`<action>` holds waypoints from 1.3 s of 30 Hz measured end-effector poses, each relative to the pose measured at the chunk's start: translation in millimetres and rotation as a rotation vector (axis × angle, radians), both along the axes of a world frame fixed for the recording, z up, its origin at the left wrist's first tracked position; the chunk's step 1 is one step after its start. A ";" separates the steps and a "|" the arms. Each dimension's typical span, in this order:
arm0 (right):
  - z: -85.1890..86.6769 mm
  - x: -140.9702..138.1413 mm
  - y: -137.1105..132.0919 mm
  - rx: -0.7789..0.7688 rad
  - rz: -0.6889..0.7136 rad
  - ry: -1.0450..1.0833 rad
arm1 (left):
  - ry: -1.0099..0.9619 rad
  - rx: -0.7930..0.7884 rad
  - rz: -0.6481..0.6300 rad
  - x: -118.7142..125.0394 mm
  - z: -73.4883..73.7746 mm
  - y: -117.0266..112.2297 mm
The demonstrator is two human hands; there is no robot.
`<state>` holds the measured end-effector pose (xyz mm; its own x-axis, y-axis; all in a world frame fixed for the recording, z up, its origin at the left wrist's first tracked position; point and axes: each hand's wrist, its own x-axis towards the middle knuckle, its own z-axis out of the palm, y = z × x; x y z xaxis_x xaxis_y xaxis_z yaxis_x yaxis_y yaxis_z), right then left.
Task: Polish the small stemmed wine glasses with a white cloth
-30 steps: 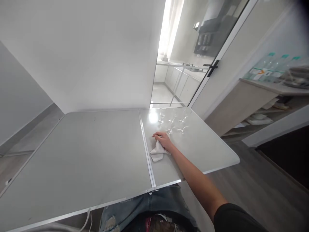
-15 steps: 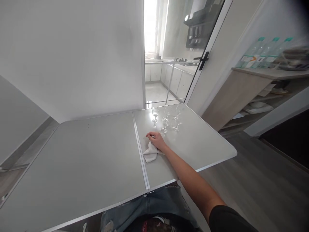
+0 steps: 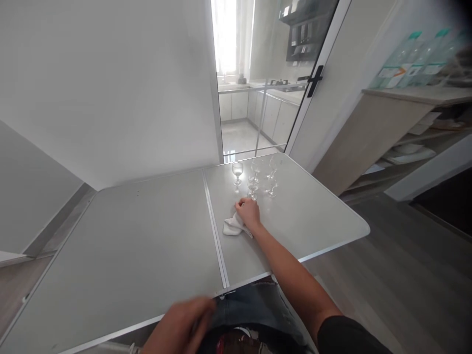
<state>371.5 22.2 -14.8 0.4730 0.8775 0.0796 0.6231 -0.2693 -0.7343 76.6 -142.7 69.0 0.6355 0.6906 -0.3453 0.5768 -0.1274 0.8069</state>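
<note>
My right hand (image 3: 249,212) rests on the grey folding table (image 3: 140,241) with its fingers closed on a crumpled white cloth (image 3: 232,226). Just beyond it stand several small clear stemmed glasses (image 3: 254,176), and the nearest glass is close to my fingertips. My left hand (image 3: 179,325) is at the bottom edge of the picture, near the table's front edge. It is blurred by motion and its fingers do not show clearly.
A seam (image 3: 214,231) splits the table into two halves. A white wall stands behind it. A glass door with a black handle (image 3: 314,79) opens onto a kitchen. A wooden shelf unit (image 3: 398,128) with water bottles (image 3: 413,66) stands at the right.
My right hand has shifted with the cloth a little to the right and towards the glasses. My left hand has come into view at the bottom. The camera has tilted slightly.
</note>
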 end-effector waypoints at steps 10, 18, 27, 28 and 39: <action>5.3 22.4 -6.7 -0.192 -0.125 -0.203 | -0.340 0.394 0.658 179.9 -52.2 194.9; 2.4 35.8 0.3 -0.172 -0.280 -0.166 | -0.333 0.367 0.554 232.5 -79.0 294.6; 3.2 35.0 2.1 -0.141 -0.265 -0.163 | -0.356 0.394 0.649 270.4 -78.5 296.2; 1.9 35.6 1.4 -0.124 -0.277 -0.165 | -0.363 0.407 0.662 266.9 -75.2 296.0; -15.7 46.9 2.2 0.015 -0.243 -0.274 | -0.183 0.624 1.097 -25.9 -48.3 303.7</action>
<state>418.5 24.5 -30.5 0.6268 0.7397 0.2447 0.7165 -0.4239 -0.5540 50.7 161.1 20.7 -0.3649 0.8945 0.2582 0.5071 -0.0416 0.8609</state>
